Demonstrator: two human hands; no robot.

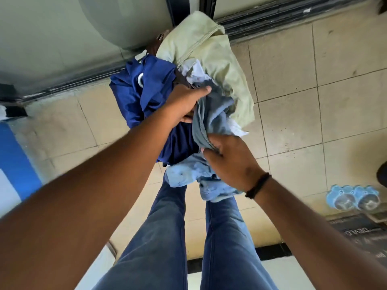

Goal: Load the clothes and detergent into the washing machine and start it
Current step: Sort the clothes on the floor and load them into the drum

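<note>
left arm: stretched forward, bare
left hand [184, 103]: fingers curled, gripping bundle of clothes [188, 84]
right hand [230, 160]: just beside left hand, gripping same bundle; dark band at wrist

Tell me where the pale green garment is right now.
In the head view the pale green garment sits at upper centre, on the far right of the bundle, beside the dark blue cloth, beyond the left hand.

The bundle of clothes [188, 97] is hiding both hands' fingertips, and the blue bottles [354, 197] are perhaps blurring beyond telling.
</note>
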